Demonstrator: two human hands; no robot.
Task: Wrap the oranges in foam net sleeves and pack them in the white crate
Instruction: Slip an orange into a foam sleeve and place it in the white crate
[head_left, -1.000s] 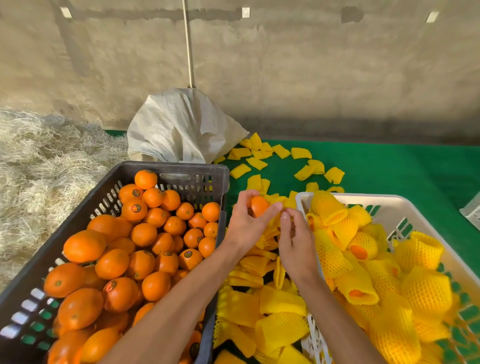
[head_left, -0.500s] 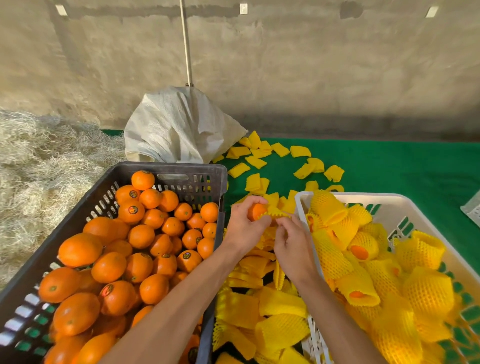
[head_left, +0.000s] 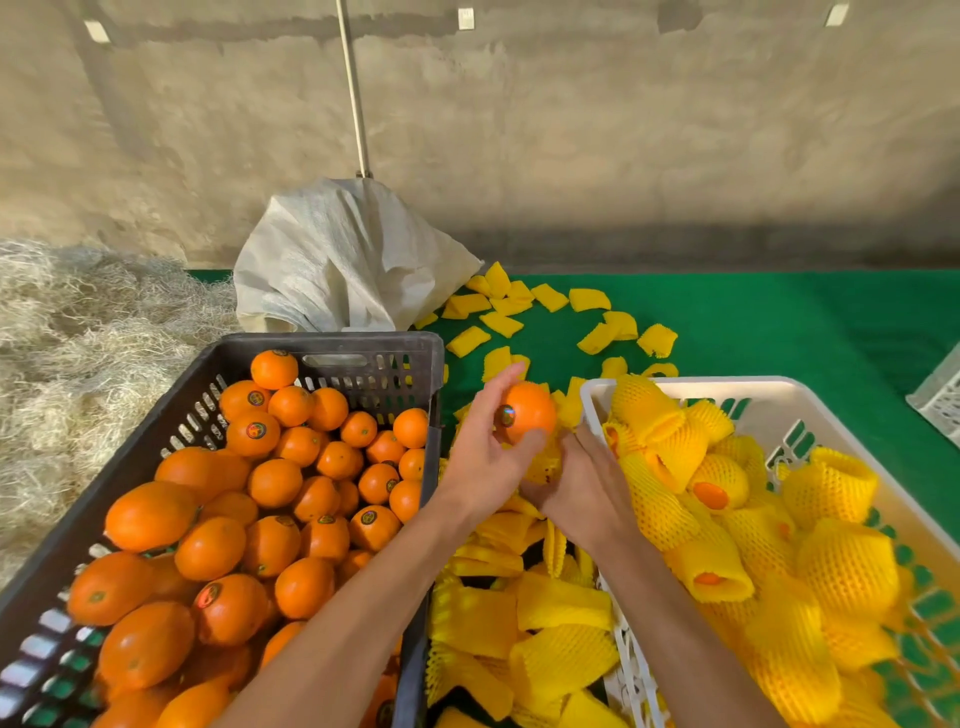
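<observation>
My left hand grips a bare orange with a small sticker, held above the gap between the two crates. My right hand is just below and right of it, its fingers curled into a yellow foam net sleeve that is mostly hidden behind both hands. The dark crate on the left holds several loose oranges. The white crate on the right holds several oranges wrapped in yellow sleeves.
A pile of flat yellow sleeves lies between the crates, and more are scattered on the green mat behind. A white woven sack stands behind the dark crate. Straw covers the left. Another white crate's corner shows at the right edge.
The left hand has turned the orange so more of it shows, sticker facing me. The right hand dropped from the orange's level down to the sleeve beneath it.
</observation>
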